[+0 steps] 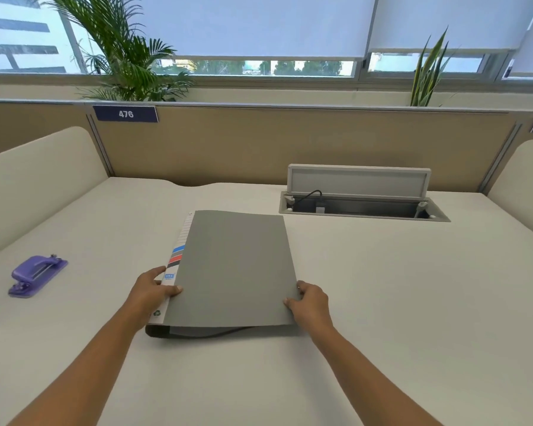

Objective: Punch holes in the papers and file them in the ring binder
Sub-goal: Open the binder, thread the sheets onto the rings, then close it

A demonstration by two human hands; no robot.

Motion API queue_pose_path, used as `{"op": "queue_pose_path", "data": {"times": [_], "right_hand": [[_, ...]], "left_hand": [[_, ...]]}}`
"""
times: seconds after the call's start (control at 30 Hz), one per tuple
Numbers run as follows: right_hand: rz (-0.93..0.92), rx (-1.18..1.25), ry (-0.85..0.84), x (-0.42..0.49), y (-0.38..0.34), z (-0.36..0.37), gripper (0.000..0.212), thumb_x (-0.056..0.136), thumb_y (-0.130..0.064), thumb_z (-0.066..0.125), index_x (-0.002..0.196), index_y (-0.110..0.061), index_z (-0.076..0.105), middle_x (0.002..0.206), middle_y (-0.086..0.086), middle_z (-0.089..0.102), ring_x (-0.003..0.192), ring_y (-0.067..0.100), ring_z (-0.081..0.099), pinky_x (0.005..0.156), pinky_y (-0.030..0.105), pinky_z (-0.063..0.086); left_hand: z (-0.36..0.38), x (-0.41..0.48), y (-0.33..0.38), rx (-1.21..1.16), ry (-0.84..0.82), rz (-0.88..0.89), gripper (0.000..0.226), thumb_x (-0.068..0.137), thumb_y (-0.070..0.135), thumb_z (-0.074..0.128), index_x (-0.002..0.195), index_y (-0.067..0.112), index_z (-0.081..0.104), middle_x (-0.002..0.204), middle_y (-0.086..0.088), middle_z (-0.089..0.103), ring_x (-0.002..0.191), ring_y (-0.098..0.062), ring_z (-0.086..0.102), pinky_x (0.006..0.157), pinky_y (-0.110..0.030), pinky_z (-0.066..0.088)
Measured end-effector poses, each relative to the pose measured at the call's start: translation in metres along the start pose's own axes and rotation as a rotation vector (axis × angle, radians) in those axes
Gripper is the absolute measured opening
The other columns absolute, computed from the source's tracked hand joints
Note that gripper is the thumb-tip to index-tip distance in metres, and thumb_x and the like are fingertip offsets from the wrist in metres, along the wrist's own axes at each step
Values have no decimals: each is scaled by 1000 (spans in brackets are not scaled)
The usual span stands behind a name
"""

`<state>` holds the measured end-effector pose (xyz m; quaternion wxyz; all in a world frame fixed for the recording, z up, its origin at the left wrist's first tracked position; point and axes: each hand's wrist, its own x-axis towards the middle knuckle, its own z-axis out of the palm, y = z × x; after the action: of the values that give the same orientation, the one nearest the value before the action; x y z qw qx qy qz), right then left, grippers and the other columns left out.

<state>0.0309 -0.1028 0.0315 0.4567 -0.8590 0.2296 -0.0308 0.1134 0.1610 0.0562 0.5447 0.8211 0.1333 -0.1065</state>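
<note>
A grey ring binder point(233, 269) lies closed on the white desk, its white labelled spine on the left. My left hand point(153, 290) grips the spine edge, thumb on top of the cover. My right hand point(310, 299) holds the cover's right edge near the front corner, thumb on top. The cover bows slightly above the lower board at the front. A purple hole punch point(37, 275) sits at the far left of the desk, apart from both hands. No loose papers are in sight.
An open cable hatch point(362, 198) with a raised lid is set in the desk behind the binder at the right. Beige partitions point(259, 142) wall the desk at the back and sides. Plants stand behind the partition.
</note>
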Motion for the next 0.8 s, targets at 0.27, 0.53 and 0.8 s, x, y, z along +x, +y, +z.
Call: {"op": "queue_pose_path", "data": {"times": [0.27,0.53,0.8], "right_hand": [[-57,-85,-41,0,-34,64,36,86,-25,62,116,-5,57,108,9,58,87,18,49,73,20,37],[-463,-462,42,-8,-40,84,48,91,-48,47,131,-22,44,151,-1,24,138,16,22,109,30,25],[-577,-807,-304,6,-25,106,74,85,-71,27,146,-41,-1,158,-4,-11,145,20,-13,112,57,-2]], "left_hand": [[-64,48,-2,105,-71,80,61,85,10,64,139,22,38,133,-13,51,109,-34,55,89,-45,45],[-52,47,-13,822,-49,664,48,92,47,42,138,32,39,156,3,16,144,-16,14,113,-36,14],[-27,56,-53,1260,-142,721,113,42,93,-16,144,43,-10,156,5,-18,143,-21,-18,109,-61,-7]]}}
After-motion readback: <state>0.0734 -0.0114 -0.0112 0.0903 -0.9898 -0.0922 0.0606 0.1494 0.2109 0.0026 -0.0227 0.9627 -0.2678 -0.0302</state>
